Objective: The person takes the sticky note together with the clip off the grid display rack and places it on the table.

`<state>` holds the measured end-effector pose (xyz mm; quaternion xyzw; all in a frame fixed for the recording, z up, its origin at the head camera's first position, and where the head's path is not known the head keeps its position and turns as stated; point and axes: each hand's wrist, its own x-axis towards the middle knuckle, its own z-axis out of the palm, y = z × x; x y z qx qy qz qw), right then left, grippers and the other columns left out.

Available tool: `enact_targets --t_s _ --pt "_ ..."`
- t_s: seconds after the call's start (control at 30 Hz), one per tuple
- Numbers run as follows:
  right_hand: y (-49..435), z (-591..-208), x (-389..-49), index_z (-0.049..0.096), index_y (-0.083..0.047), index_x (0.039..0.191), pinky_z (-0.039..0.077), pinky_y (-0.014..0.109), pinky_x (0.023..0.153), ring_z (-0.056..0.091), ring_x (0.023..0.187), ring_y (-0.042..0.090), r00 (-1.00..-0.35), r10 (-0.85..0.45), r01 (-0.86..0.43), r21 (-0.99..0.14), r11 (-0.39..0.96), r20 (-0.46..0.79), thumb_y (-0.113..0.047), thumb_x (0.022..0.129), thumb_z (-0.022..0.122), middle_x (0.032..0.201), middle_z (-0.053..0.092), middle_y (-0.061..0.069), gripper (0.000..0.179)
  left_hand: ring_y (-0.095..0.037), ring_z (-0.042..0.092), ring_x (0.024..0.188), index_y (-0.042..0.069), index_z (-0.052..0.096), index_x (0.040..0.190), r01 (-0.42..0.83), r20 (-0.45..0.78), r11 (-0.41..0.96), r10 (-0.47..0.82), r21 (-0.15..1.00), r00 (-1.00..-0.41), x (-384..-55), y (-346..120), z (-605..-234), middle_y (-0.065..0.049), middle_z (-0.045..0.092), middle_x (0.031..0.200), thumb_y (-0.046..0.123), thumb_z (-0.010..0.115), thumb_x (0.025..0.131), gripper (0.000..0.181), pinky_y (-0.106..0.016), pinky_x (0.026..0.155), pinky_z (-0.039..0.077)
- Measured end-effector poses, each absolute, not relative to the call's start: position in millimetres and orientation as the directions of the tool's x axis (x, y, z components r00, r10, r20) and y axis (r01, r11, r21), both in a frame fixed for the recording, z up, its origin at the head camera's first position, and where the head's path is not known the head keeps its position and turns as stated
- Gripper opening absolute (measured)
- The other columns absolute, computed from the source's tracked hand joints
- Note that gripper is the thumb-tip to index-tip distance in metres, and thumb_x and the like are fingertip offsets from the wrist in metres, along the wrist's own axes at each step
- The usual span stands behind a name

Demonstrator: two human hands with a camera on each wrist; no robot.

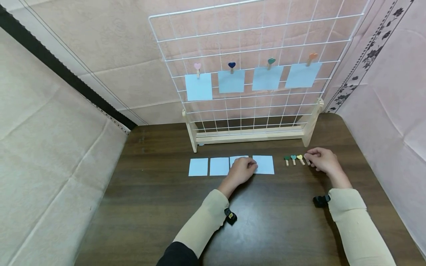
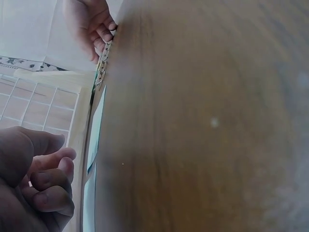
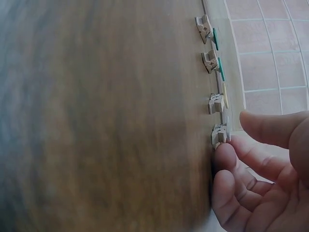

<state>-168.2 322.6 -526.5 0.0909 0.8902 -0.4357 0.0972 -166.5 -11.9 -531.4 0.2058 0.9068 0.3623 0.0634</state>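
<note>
My left hand (image 1: 242, 170) hovers over the row of blue paper cards on the table, loosely curled and holding nothing. It covers most of the third card (image 1: 234, 160), and its fingertips overlap the left edge of the rightmost card (image 1: 265, 164). Two more cards, the leftmost (image 1: 198, 167) and its neighbour (image 1: 219, 166), lie flat to its left. On the right, my right hand (image 1: 323, 161) has its fingertips at a pale-topped clothespin (image 3: 220, 135), the thumb standing apart from it. Dark green (image 1: 287, 160), teal (image 1: 293, 159) and yellow (image 1: 301, 159) clothespins lie beside that one.
Behind the cards stands a white wire grid (image 1: 259, 105) in a pale wooden base (image 1: 249, 138). Blue cards (image 1: 199, 88) hang on it in a row under heart-topped clothespins (image 1: 232, 66). Light cloth (image 1: 392, 111) surrounds the brown table (image 1: 149, 207).
</note>
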Motion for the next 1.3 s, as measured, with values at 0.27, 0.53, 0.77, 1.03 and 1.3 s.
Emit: enact_targets --t_s 0.27,0.53,0.77,1.03,1.3 --pt "322 -527 -164 0.061 0.009 0.13 0.055 0.033 0.057 0.062 0.071 0.018 -0.973 0.102 0.224 -0.744 0.63 -0.207 -0.034 0.109 0.057 0.104 0.069 0.019 0.048 -0.006 0.056 0.071 0.008 0.081 0.109 0.331 0.043 0.643 0.421 0.691 -0.906 -166 -17 -532 0.004 0.068 0.08 0.017 0.065 0.106 0.019 -0.022 0.074 0.05" --pt "314 -514 -160 0.061 0.007 0.132 0.051 0.033 0.057 0.062 0.069 0.021 -0.986 0.108 0.165 -0.713 0.681 -0.124 -0.039 0.109 0.055 0.108 0.068 0.024 0.052 -0.006 0.047 0.057 0.01 0.081 0.108 0.282 0.03 0.631 0.378 0.723 -0.925 -166 -30 -529 0.007 0.06 0.067 0.018 0.063 0.106 0.019 -0.022 0.062 0.043" --pt "297 -500 -158 0.064 0.004 0.132 0.052 0.032 0.06 0.064 0.072 0.02 -0.993 0.098 0.118 -0.744 0.658 -0.071 -0.045 0.109 0.055 0.114 0.069 0.028 0.055 -0.008 0.045 0.056 0.009 0.079 0.109 0.251 0.036 0.597 0.348 0.762 -0.937 -163 -37 -531 0.006 0.059 0.066 0.021 0.062 0.108 0.021 -0.025 0.062 0.042" --pt "270 -490 -158 0.065 0.004 0.13 0.057 0.032 0.062 0.069 0.075 0.026 -0.997 0.034 0.074 -0.823 0.563 -0.066 -0.04 0.109 0.057 0.105 0.069 0.025 0.049 -0.005 0.055 0.063 0.007 0.08 0.112 0.236 0.095 0.559 0.27 0.795 -0.958 -160 -48 -534 0.007 0.068 0.077 0.023 0.063 0.107 0.023 -0.025 0.068 0.049" --pt "234 -487 -163 0.069 0.003 0.123 0.056 0.032 0.056 0.069 0.071 0.031 -1.0 0.004 0.012 -0.869 0.494 -0.011 -0.032 0.108 0.062 0.096 0.07 0.024 0.039 -0.009 0.064 0.077 0.005 0.079 0.108 0.198 0.136 0.458 0.165 0.867 -0.977 -156 -60 -535 0.002 0.074 0.085 0.023 0.062 0.107 0.024 -0.03 0.074 0.052"
